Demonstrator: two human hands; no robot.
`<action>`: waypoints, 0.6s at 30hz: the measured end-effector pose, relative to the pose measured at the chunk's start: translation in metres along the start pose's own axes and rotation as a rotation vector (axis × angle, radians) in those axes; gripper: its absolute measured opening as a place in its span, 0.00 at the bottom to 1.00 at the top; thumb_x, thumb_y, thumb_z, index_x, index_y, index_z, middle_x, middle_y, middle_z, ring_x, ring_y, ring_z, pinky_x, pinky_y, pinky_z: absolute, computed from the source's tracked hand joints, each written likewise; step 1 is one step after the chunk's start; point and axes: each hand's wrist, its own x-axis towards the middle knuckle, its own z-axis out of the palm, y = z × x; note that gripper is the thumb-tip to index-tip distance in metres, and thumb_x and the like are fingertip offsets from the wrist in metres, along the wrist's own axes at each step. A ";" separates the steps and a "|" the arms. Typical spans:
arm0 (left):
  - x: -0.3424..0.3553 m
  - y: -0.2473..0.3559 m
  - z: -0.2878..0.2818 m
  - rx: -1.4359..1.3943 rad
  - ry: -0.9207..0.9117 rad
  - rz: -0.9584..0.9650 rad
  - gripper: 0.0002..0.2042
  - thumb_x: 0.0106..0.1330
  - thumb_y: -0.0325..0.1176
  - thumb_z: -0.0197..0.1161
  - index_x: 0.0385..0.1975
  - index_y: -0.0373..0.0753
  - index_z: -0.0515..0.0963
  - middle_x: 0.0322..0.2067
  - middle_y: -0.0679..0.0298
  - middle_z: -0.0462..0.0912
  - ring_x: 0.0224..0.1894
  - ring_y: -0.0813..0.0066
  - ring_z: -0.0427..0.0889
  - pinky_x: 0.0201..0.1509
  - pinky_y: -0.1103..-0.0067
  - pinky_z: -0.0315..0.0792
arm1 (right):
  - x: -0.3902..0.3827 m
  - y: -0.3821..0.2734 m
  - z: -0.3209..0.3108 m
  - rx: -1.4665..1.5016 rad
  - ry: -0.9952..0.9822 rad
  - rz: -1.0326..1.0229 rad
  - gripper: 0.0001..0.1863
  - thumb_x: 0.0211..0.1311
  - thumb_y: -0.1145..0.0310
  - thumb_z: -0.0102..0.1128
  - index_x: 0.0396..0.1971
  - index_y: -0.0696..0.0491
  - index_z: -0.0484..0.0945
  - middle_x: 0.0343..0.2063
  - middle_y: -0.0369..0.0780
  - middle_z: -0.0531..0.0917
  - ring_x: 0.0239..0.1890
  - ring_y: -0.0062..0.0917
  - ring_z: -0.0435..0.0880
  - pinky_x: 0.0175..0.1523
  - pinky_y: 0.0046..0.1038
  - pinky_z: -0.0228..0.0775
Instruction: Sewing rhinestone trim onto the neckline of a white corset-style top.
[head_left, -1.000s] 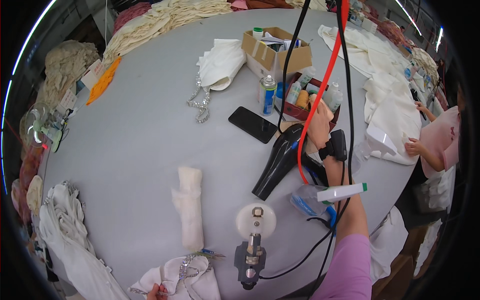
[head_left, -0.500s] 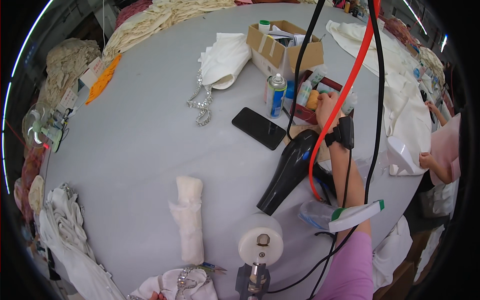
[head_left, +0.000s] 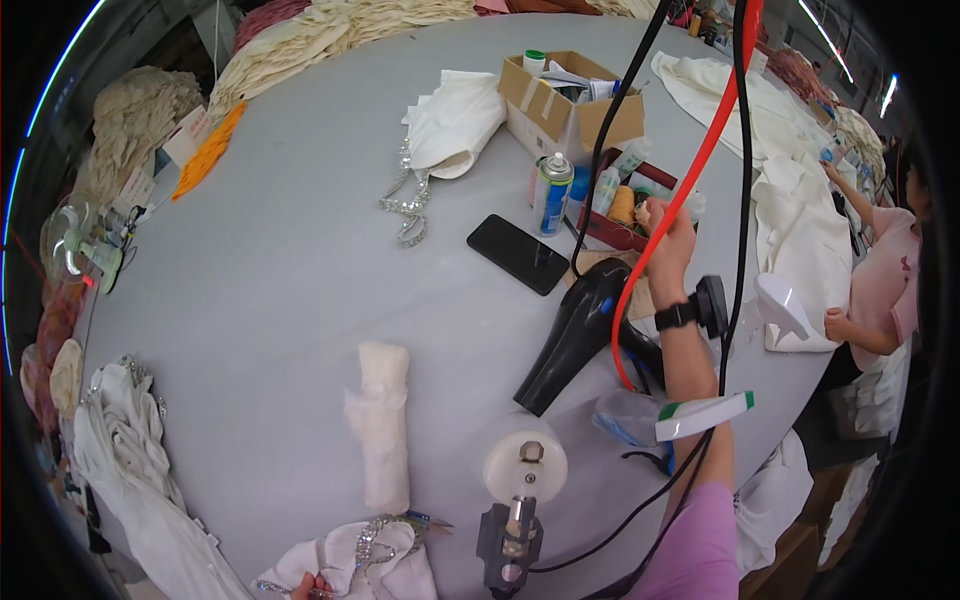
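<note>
My right hand [head_left: 668,235] reaches over the far side of the table into a red tray [head_left: 622,237] of small bottles and thread spools. Its fingers are curled, and I cannot tell whether they hold anything. A black watch [head_left: 678,315] sits on that wrist. A black hair dryer [head_left: 570,335] lies just left of my forearm, beside a black phone [head_left: 518,254] and a spray can [head_left: 551,192]. Only the fingertips of my left hand [head_left: 305,585] show at the lower edge, gripping a white garment with beaded trim [head_left: 360,560].
A red hose [head_left: 700,150] and black cables hang across the right side. On the grey table are a cardboard box [head_left: 565,100], a rolled white cloth [head_left: 378,425], a white disc on a clamp [head_left: 524,465] and a spray bottle [head_left: 690,417]. A person in pink [head_left: 880,280] works at the right.
My right hand has pushed a little farther into the red tray. The view has tilted, so the hose and cables swing right. My left hand stays on the garment.
</note>
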 end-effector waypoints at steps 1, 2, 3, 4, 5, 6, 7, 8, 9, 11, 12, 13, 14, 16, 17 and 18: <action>-0.001 0.001 0.001 0.005 0.034 0.005 0.07 0.65 0.33 0.54 0.33 0.36 0.73 0.30 0.65 0.78 0.29 0.81 0.74 0.32 0.87 0.70 | -0.012 -0.005 -0.006 -0.053 -0.054 -0.031 0.09 0.61 0.69 0.52 0.32 0.61 0.70 0.26 0.40 0.77 0.29 0.20 0.75 0.35 0.20 0.68; -0.002 0.001 0.004 -0.003 0.035 0.006 0.07 0.65 0.33 0.54 0.33 0.36 0.73 0.30 0.65 0.78 0.29 0.81 0.74 0.32 0.87 0.70 | -0.024 -0.011 -0.013 -0.107 -0.106 -0.063 0.08 0.61 0.71 0.51 0.32 0.61 0.70 0.27 0.39 0.77 0.30 0.20 0.76 0.36 0.20 0.68; -0.001 0.001 0.008 0.007 0.028 0.042 0.07 0.65 0.33 0.53 0.33 0.36 0.73 0.29 0.66 0.77 0.28 0.81 0.73 0.31 0.87 0.69 | -0.038 -0.018 -0.022 -0.104 -0.111 -0.068 0.08 0.61 0.71 0.51 0.32 0.61 0.70 0.27 0.39 0.77 0.30 0.20 0.76 0.36 0.20 0.68; 0.000 0.000 0.011 0.018 0.023 0.076 0.07 0.65 0.33 0.53 0.32 0.36 0.73 0.28 0.66 0.76 0.26 0.81 0.72 0.29 0.87 0.69 | -0.054 -0.026 -0.031 -0.027 -0.186 -0.088 0.06 0.61 0.72 0.50 0.31 0.61 0.70 0.28 0.39 0.77 0.31 0.20 0.76 0.37 0.20 0.68; 0.001 -0.001 0.013 0.032 0.064 0.075 0.07 0.66 0.33 0.52 0.32 0.36 0.73 0.26 0.68 0.75 0.24 0.82 0.70 0.27 0.87 0.68 | -0.069 -0.035 -0.040 0.051 -0.261 -0.109 0.05 0.62 0.73 0.49 0.31 0.60 0.69 0.29 0.40 0.77 0.32 0.19 0.76 0.39 0.20 0.68; -0.001 -0.001 0.014 0.029 0.062 0.074 0.07 0.66 0.33 0.52 0.32 0.36 0.73 0.26 0.68 0.75 0.24 0.82 0.70 0.27 0.87 0.68 | -0.082 -0.045 -0.052 0.035 -0.292 -0.039 0.04 0.62 0.75 0.48 0.30 0.60 0.69 0.28 0.39 0.78 0.32 0.19 0.76 0.40 0.20 0.67; -0.003 -0.001 0.015 0.059 0.010 0.092 0.07 0.66 0.33 0.52 0.33 0.36 0.72 0.26 0.68 0.75 0.25 0.83 0.70 0.27 0.88 0.67 | -0.094 -0.045 -0.065 0.030 -0.300 0.004 0.04 0.62 0.74 0.48 0.30 0.59 0.69 0.28 0.39 0.78 0.32 0.19 0.76 0.40 0.20 0.67; -0.006 0.000 0.018 0.089 -0.044 0.112 0.07 0.66 0.32 0.52 0.33 0.35 0.72 0.26 0.67 0.75 0.25 0.83 0.70 0.27 0.88 0.67 | -0.105 -0.043 -0.077 0.026 -0.307 0.046 0.04 0.62 0.74 0.49 0.30 0.59 0.70 0.28 0.38 0.78 0.31 0.18 0.76 0.41 0.19 0.67; -0.009 0.000 0.023 0.062 -0.046 0.098 0.06 0.65 0.31 0.53 0.35 0.35 0.71 0.28 0.68 0.75 0.26 0.84 0.70 0.28 0.89 0.67 | -0.116 -0.041 -0.090 0.081 -0.327 0.115 0.04 0.62 0.74 0.49 0.31 0.59 0.70 0.27 0.37 0.77 0.31 0.18 0.75 0.40 0.18 0.66; 0.000 -0.007 0.019 0.026 -0.013 0.166 0.04 0.63 0.30 0.56 0.34 0.38 0.72 0.28 0.69 0.76 0.29 0.82 0.73 0.32 0.86 0.70 | -0.133 -0.058 -0.119 0.176 -0.343 0.239 0.05 0.62 0.73 0.49 0.34 0.58 0.70 0.26 0.36 0.76 0.30 0.15 0.74 0.38 0.16 0.65; 0.002 -0.010 0.017 -0.007 0.021 0.235 0.03 0.61 0.29 0.58 0.32 0.41 0.73 0.28 0.70 0.76 0.32 0.81 0.77 0.37 0.83 0.73 | -0.137 -0.046 -0.133 0.206 -0.266 0.050 0.05 0.62 0.72 0.50 0.34 0.58 0.69 0.25 0.35 0.76 0.29 0.15 0.74 0.37 0.16 0.65; -0.005 -0.009 0.034 -0.029 0.091 0.219 0.01 0.61 0.29 0.57 0.30 0.41 0.73 0.25 0.71 0.78 0.28 0.82 0.77 0.33 0.85 0.74 | -0.140 -0.054 -0.148 0.169 -0.197 0.104 0.05 0.63 0.72 0.49 0.34 0.58 0.69 0.25 0.36 0.76 0.29 0.15 0.74 0.36 0.17 0.66; -0.007 -0.009 0.034 -0.026 0.099 0.220 0.01 0.61 0.29 0.57 0.30 0.41 0.73 0.25 0.71 0.78 0.28 0.82 0.77 0.33 0.85 0.74 | -0.142 -0.066 -0.161 0.137 -0.131 0.162 0.05 0.63 0.72 0.49 0.33 0.58 0.69 0.25 0.36 0.76 0.29 0.15 0.74 0.36 0.18 0.66; -0.001 -0.010 0.026 -0.004 0.061 0.234 0.02 0.61 0.29 0.58 0.31 0.41 0.74 0.26 0.71 0.77 0.30 0.82 0.77 0.34 0.84 0.73 | -0.142 -0.097 -0.184 0.143 -0.111 0.183 0.05 0.63 0.72 0.49 0.34 0.58 0.69 0.27 0.36 0.77 0.28 0.16 0.74 0.35 0.17 0.67; -0.003 -0.009 0.022 -0.015 0.066 0.230 0.02 0.61 0.29 0.58 0.31 0.41 0.74 0.26 0.70 0.78 0.30 0.82 0.78 0.33 0.85 0.74 | -0.143 -0.112 -0.193 0.172 -0.041 0.182 0.05 0.63 0.71 0.49 0.33 0.57 0.70 0.27 0.36 0.77 0.28 0.16 0.74 0.34 0.16 0.66; -0.003 -0.009 0.017 -0.011 0.071 0.218 0.02 0.61 0.29 0.58 0.31 0.41 0.74 0.26 0.70 0.78 0.30 0.82 0.78 0.33 0.85 0.74 | -0.143 -0.126 -0.202 0.199 0.026 0.176 0.05 0.63 0.71 0.49 0.33 0.57 0.70 0.28 0.36 0.77 0.27 0.16 0.74 0.33 0.15 0.66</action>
